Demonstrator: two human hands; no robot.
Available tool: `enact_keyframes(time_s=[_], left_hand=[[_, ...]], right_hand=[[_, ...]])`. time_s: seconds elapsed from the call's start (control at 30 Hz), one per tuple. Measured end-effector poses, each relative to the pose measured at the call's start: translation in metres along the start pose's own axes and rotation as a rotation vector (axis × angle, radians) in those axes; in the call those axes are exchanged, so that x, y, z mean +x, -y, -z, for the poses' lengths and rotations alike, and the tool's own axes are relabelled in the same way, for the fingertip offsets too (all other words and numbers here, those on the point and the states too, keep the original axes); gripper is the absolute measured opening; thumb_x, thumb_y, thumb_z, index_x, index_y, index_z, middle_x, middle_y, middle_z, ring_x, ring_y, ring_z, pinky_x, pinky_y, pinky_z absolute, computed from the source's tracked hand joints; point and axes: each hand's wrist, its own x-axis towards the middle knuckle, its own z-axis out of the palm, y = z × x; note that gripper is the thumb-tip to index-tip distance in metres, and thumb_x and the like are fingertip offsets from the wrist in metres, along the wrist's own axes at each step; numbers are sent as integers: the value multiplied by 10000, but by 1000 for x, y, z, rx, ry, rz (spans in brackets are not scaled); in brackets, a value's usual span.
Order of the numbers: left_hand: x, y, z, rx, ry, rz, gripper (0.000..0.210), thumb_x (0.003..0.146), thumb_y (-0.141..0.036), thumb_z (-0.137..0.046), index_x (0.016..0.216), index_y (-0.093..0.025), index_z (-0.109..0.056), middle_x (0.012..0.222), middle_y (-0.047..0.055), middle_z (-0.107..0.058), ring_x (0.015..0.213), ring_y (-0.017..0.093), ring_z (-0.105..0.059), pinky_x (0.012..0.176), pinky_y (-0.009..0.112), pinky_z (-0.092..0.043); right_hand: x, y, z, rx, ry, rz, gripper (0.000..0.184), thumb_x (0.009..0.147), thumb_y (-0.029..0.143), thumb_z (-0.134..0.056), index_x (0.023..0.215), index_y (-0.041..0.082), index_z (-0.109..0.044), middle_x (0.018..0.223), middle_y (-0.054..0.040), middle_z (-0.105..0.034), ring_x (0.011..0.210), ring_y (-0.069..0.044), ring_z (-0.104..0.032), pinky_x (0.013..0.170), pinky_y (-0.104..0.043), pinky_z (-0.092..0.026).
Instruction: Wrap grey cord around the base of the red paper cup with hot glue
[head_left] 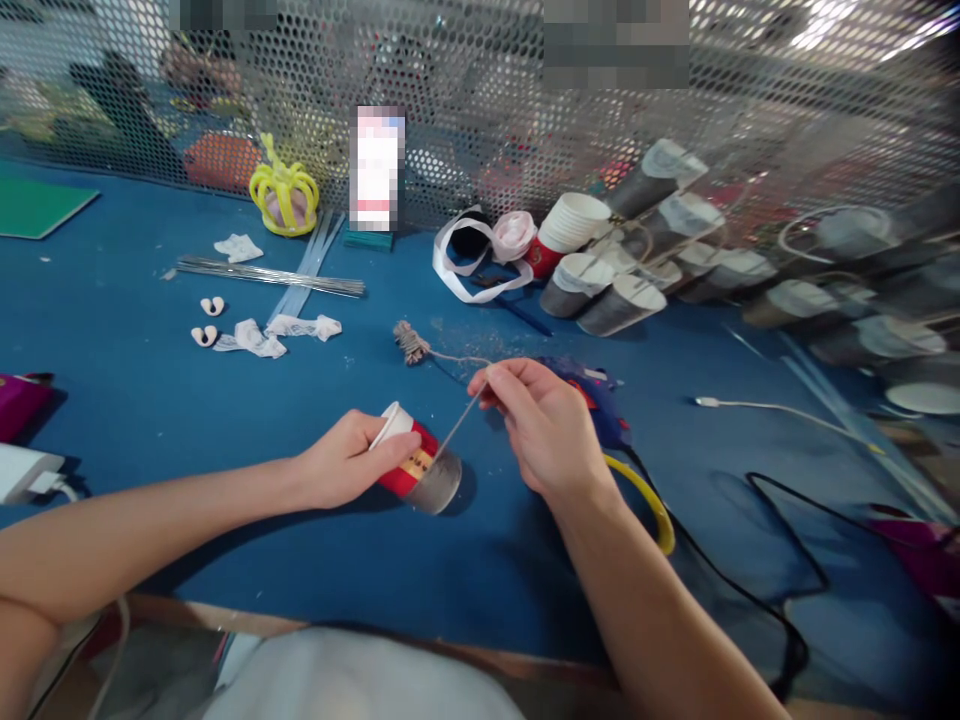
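Note:
My left hand (349, 460) is wrapped round a paper cup (416, 465), which lies tilted with its white rim up and to the left. The cup is red with a pale band, and its base end is covered in grey. A thin grey cord (459, 425) runs taut from the covered part up to my right hand (544, 420), whose thumb and forefinger pinch it. Beyond the fingers the cord trails left to a small wound bundle (410, 342) on the blue table. Whether the base covering is wound cord is too blurred to tell.
Glue sticks (307, 270) and metal wires (270, 275) lie behind the left hand. Grey-covered cups (622, 303) crowd the right rear, beside white ribbon (450, 270). Under my right wrist sits a blue tool with a black cable (720, 590). A phone (375, 170) leans against the mesh.

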Motion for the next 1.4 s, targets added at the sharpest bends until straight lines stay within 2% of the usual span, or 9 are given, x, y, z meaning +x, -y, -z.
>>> enact_keyframes(time_s=[0.2,0.43,0.87,1.13,1.4], left_hand=[[-3,-1,2,30,21,-120,430,899,-355,-417,526,-144,-386,499,-35,-345,459,56,-270,397,183,-237],[-5,-2,2,96,42,-209,472,915,-395,-388,511,-154,-351,478,-33,-329,436,57,-273,378,200,-222],[-6,-9,2,172,26,-453,418,925,-247,-383,519,-166,-330,456,-49,-339,411,56,-272,393,205,-253],[-5,-8,3,153,43,-529,357,861,-104,-431,531,-161,-308,480,-61,-316,431,51,-275,427,203,-233],[-5,-9,3,165,30,-577,335,849,-90,-432,536,-162,-336,476,-57,-334,432,57,-292,431,213,-234]], right_hand=[[2,-7,-2,-69,-2,-13,166,748,335,-567,669,190,-577,683,-8,-627,608,-109,-510,622,-264,-424],[0,-9,-4,-111,23,-33,166,747,328,-572,658,188,-574,677,-8,-633,606,-113,-512,603,-260,-417],[-2,-17,-8,-185,110,-76,231,765,387,-557,671,179,-588,666,-20,-644,568,-114,-516,547,-262,-399],[-4,-20,-10,-196,165,-80,214,780,369,-543,679,184,-582,686,-16,-649,595,-116,-540,584,-268,-411],[-6,-22,-12,-199,207,-106,189,786,341,-538,675,192,-570,679,-6,-644,611,-119,-546,606,-268,-414]])
